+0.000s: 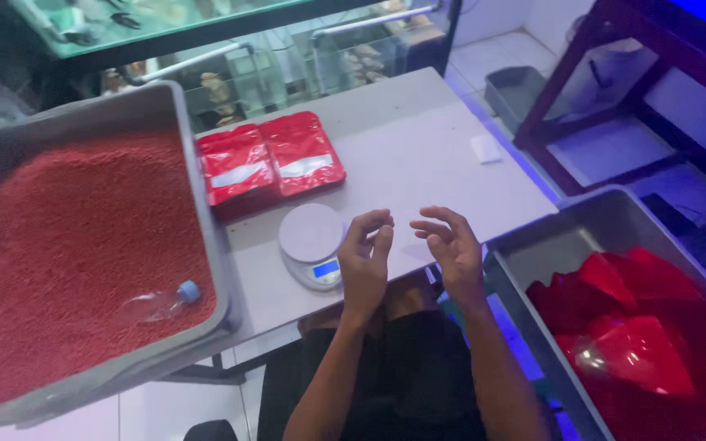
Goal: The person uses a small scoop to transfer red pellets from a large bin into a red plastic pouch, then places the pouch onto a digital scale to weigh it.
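Our left hand [365,260] and right hand [449,247] hover empty, fingers loosely curled, just right of the scale [313,243]; filled pouches [271,162] lie behind it, handy for weighing.

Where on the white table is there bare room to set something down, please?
The table is bare right of the red pouches, up to the small white slip. It is crowded near the scale beside the left hand and right hand.
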